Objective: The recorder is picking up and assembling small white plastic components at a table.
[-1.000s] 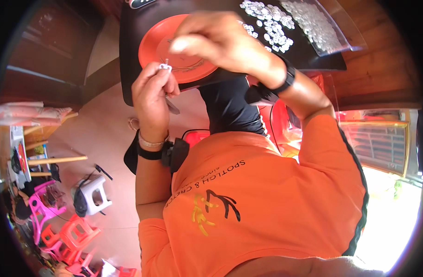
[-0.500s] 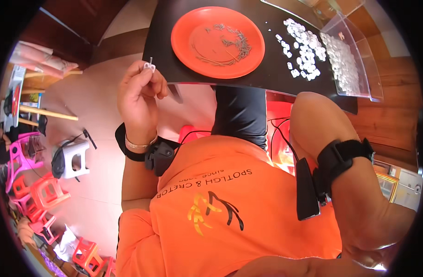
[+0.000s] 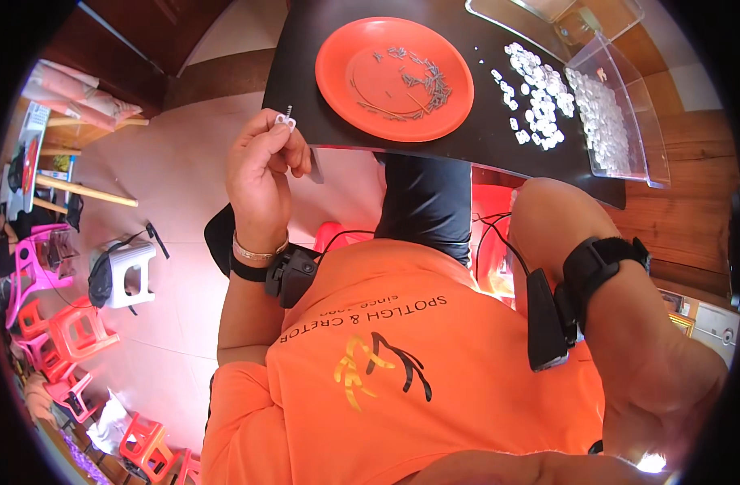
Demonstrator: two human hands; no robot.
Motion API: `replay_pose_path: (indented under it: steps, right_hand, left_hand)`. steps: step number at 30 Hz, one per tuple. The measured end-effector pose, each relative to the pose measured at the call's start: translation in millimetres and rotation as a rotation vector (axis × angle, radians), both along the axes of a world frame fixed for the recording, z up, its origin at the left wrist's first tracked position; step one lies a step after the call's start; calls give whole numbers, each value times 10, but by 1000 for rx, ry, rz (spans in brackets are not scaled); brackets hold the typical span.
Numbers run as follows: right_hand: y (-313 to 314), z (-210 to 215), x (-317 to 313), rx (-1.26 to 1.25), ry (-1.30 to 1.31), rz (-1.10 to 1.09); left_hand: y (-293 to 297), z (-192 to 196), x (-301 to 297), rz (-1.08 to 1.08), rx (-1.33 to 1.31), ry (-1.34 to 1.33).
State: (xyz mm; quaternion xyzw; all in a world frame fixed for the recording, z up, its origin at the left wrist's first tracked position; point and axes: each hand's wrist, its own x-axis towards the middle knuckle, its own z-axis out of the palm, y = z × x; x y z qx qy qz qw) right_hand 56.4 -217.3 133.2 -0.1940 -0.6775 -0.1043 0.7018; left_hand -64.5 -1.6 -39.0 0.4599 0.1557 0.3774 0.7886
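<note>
Off the near left corner of the black table, my left hand (image 3: 265,166) is closed, pinching a small white plastic piece (image 3: 284,120) between thumb and fingers. From it a thin grey screw (image 3: 289,111) sticks up. To the right of this hand, an orange-red plate (image 3: 337,81) bears several small grey screws (image 3: 434,89), mostly along its right side. My right hand (image 3: 552,206) appears bent downward at the table's near edge, its fingers hidden. Beyond it, several small white plastic pieces (image 3: 539,97) lie loose on the black table (image 3: 297,73).
A clear plastic bin (image 3: 649,153) of translucent white pieces (image 3: 600,121) stands at the table's right, with another clear container (image 3: 507,12) behind. A white stool (image 3: 127,271) and several red stools (image 3: 83,331) fill the floor at left. Black straps with dark devices circle both arms.
My left hand has shifted slightly right, still pinching the white piece with its screw. The whole view has moved a little; the plate and loose pieces keep their arrangement.
</note>
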Motion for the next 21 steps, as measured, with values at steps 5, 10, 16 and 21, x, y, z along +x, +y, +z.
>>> replay_pose_path:
  steps: [5, 10, 16, 21]
  right_hand:
    - [414, -417, 593, -272, 135, -707]
    - [391, -811, 1423, -1002, -100, -929]
    - [343, -1258, 2350, -1283, -270, -1000]
    - [627, -1450, 2631, -1407, -482, -1013]
  left_hand:
    - [33, -11, 0, 39, 34, -44]
    - [72, -34, -144, 49, 48, -15]
    - [-26, 0, 40, -84, 80, -28]
    - [-43, -28, 17, -62, 97, 21]
